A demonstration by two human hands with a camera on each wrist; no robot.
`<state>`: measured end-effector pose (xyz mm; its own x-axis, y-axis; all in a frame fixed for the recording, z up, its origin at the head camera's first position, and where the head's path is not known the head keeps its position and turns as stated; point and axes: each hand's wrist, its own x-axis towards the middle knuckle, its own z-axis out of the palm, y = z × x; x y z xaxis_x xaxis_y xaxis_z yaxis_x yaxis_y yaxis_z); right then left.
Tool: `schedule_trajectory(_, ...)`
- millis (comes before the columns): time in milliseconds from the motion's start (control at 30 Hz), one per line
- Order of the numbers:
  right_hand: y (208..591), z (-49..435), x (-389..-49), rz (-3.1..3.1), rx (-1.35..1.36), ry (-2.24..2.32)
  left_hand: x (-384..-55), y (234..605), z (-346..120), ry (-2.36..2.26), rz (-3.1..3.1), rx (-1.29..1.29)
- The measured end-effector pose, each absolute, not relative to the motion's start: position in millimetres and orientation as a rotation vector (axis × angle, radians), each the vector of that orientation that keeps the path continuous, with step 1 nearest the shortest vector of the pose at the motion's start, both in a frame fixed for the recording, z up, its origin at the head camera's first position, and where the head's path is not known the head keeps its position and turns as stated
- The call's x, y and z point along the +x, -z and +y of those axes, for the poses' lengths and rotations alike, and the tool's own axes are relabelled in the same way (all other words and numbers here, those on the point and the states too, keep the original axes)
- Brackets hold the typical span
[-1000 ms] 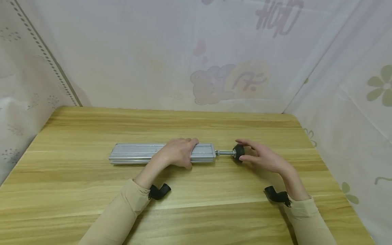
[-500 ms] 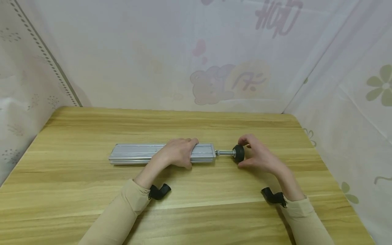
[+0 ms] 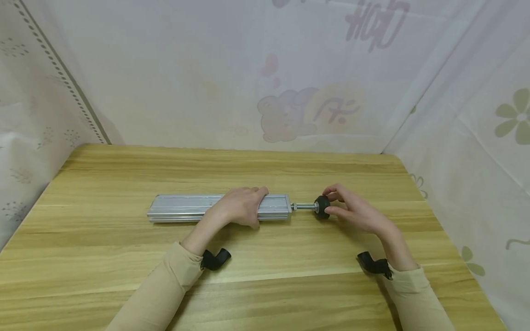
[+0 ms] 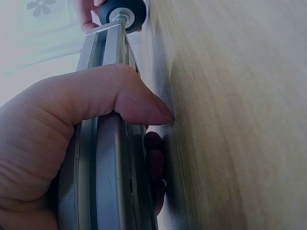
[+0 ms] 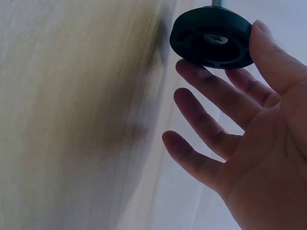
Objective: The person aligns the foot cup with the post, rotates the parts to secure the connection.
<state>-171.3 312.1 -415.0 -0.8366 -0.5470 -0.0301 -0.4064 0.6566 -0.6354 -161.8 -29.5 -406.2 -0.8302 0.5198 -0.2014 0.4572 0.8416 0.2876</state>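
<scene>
A silver aluminium profile lies lengthwise across the table, its grooves showing in the left wrist view. My left hand grips it right of its middle, thumb over the near side and fingers round the far side. From the profile's right end a threaded rod with a nut sticks out, ending in a black round levelling foot. My right hand pinches the foot's rim between thumb and fingers. Seen from the right wrist, the foot's ribbed underside faces the palm, and the lower fingers spread loosely away from it.
The wood-grain table has a pale printed cloth hanging behind it and at both sides. A black curved piece sits at the left cuff, another black piece at the right cuff.
My right hand has shifted round the foot's rim, turning left and then back right, its thumb moving down and up again. The left hand and the profile stay put.
</scene>
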Motion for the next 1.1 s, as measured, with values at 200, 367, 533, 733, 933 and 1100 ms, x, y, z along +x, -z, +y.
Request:
schedule_trajectory(200, 414, 311, -170, 2.635, -0.729, 0.94, -161, 405, -29, -0.332, 2.749, 0.741)
schedule_trajectory(367, 417, 311, -171, 2.659, -0.759, 0.902, -161, 405, -29, -0.329, 2.751, 0.751)
schedule_trajectory(533, 416, 309, -171, 2.687, -0.727, 0.879, -161, 405, -29, -0.329, 2.75, 0.751)
schedule_trajectory(733, 415, 308, -170, 2.668, -0.701, 0.959, -161, 406, -29, -0.325, 2.749, 0.748)
schedule_trajectory(933, 417, 300, -171, 2.76, -0.862, 0.924, -161, 406, -29, -0.328, 2.748, 0.746)
schedule_trajectory(1100, 419, 295, -170, 2.792, -0.92, 0.903, -161, 406, -29, -0.324, 2.753, 0.75)
